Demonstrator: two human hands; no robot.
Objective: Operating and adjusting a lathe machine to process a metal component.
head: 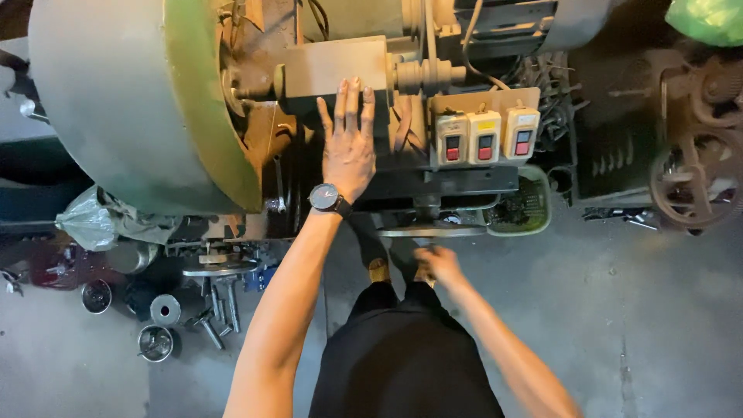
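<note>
My left hand [347, 143], with a dark wristwatch [326, 198] on its wrist, lies flat with fingers apart against the body of a large worn machine [333, 70]. My right hand [435, 262] hangs lower, by my legs, near a round metal plate [457, 231] at the machine's base; it looks blurred and I cannot tell whether it holds anything. To the left is a large grey-green flywheel [131, 101]. Three switch boxes [485, 137] with red and black buttons are mounted right of my left hand.
A green basket [539, 210] sits on the floor under the switches. Metal cups, rods and round parts [178, 302] lie on the concrete floor at left, beside a crumpled plastic bag [89, 220]. Rusty gears [693, 182] stand at right.
</note>
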